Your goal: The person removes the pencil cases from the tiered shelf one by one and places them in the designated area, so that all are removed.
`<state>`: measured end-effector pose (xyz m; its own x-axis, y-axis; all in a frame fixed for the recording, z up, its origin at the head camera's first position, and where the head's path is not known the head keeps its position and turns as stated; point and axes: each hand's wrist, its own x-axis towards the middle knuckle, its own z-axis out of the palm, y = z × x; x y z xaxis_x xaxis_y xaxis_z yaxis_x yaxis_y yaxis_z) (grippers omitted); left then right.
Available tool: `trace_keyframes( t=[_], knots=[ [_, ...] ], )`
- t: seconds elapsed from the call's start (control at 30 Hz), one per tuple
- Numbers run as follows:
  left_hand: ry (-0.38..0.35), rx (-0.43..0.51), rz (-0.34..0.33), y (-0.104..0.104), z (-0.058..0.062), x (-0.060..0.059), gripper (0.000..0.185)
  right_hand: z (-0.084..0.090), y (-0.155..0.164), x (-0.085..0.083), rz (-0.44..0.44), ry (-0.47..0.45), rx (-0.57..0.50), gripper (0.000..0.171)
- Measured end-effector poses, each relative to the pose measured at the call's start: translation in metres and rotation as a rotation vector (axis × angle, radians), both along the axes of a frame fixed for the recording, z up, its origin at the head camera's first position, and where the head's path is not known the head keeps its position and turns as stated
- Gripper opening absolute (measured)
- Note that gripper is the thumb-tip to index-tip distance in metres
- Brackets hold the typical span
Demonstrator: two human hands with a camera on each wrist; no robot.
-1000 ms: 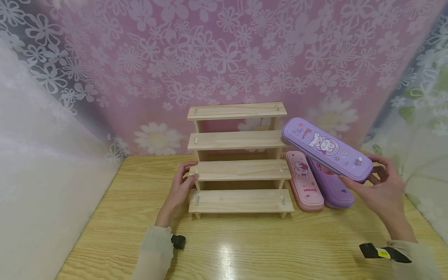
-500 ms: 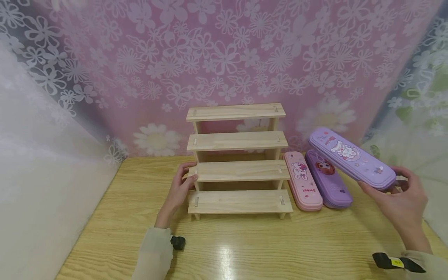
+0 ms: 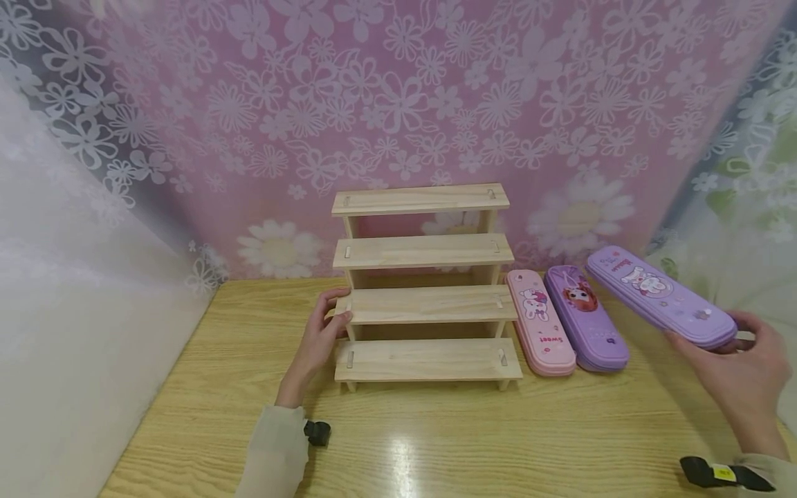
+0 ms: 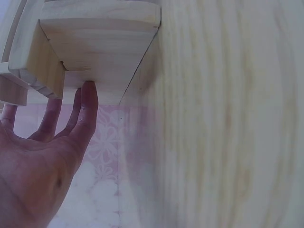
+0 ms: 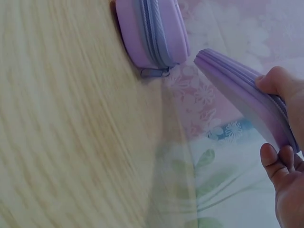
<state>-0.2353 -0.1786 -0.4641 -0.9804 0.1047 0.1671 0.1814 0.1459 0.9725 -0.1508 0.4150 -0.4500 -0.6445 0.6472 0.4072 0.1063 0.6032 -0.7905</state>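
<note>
A light wooden stepped rack (image 3: 423, 304) with several tiers stands on the table. My left hand (image 3: 320, 328) holds its left end at the second tier from the bottom, thumb at the front edge. In the left wrist view, the fingers (image 4: 88, 104) reach against the rack's side panel (image 4: 102, 52). On the right, my right hand (image 3: 741, 366) grips the near end of a lilac pencil case (image 3: 666, 297) with a bunny picture. That case is tilted above the table; the right wrist view shows thumb and fingers on opposite faces of the lilac case (image 5: 242, 90).
A pink pencil case (image 3: 542, 325) lies just right of the rack. Beside it lies a purple pencil case (image 3: 585, 318) with a doll picture. Flowered pink cloth (image 3: 405, 104) hangs behind the table (image 3: 473, 443), and pale sheets (image 3: 93, 277) close the sides.
My right hand has moved right and lower with the lilac pencil case, away from the rack, uncovering the purple case. The left hand stays on the rack.
</note>
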Motion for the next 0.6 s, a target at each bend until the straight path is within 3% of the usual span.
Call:
trace_keyframes(
  t=[0.37,0.5,0.6],
  knots=[
    [0.004,-0.004,-0.002,0.001,0.002,0.000,0.038,-0.011,0.014,0.001,-0.019,-0.116,0.011,0.064],
    [0.010,-0.005,0.003,0.001,0.001,0.001,0.039,-0.016,0.018,0.000,0.042,-0.180,-0.003,0.064],
    [0.013,0.000,0.003,0.001,0.000,0.000,0.040,-0.020,0.020,0.002,0.116,-0.236,0.022,0.077]
  ],
)
